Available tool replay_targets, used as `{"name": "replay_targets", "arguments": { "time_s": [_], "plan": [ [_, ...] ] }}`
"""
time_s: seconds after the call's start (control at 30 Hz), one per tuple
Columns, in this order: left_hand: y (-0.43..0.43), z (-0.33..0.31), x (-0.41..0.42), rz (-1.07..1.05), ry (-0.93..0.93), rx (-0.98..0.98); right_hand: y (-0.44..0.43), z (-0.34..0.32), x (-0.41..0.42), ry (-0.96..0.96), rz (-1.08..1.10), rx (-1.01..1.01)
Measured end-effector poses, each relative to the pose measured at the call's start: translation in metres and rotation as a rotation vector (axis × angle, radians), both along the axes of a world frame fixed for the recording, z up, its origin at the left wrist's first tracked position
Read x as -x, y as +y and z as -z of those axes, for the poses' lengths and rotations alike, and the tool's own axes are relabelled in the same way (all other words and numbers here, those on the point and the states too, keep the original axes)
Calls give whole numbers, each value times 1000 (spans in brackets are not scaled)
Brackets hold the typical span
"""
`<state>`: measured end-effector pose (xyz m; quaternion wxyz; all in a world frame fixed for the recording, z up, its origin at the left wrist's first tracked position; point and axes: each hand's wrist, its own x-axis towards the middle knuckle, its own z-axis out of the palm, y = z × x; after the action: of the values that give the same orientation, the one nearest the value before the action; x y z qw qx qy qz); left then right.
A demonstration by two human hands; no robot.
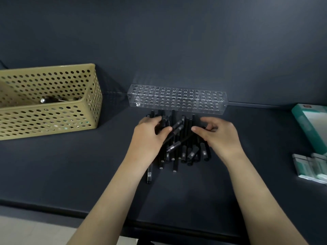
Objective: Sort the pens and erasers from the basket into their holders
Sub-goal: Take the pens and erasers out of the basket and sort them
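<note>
Left grip (150,133) and right grip (219,135) curl round black pens (184,149) at the centre of the frame, fingers and thumbs closed on either side of the heap.

We work over a dark counter (70,165) that fills most of the frame. At the upper left sits the tan perforated basket (53,117), with something dark inside that we cannot make out. Just above the heap stands the clear holder (177,99), its top drilled with rows of holes. A white-and-green box (311,124) lies at the right edge, and small white-and-green packets (307,167) lie below it. The pens mostly run up and down the frame, and one juts out at the lower left beside our left wrist.
</note>
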<state>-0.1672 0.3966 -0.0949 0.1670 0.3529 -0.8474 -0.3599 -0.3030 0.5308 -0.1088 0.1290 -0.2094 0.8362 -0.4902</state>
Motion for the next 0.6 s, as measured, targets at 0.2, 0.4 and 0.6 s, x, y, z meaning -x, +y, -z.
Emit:
{"name": "replay_targets", "arguments": {
  "time_s": [0.2, 0.4, 0.6],
  "plan": [
    [-6, 17, -19, -178, -30, 233, 14, 4, -8, 72, 49, -96],
    [4, 16, -25, -201, -21, 119, 13, 7, -12, 31, -26, -114],
    [21, 13, -21, -195, -54, 152, 18, 7, -6, 113, -70, -211]
  ]
}}
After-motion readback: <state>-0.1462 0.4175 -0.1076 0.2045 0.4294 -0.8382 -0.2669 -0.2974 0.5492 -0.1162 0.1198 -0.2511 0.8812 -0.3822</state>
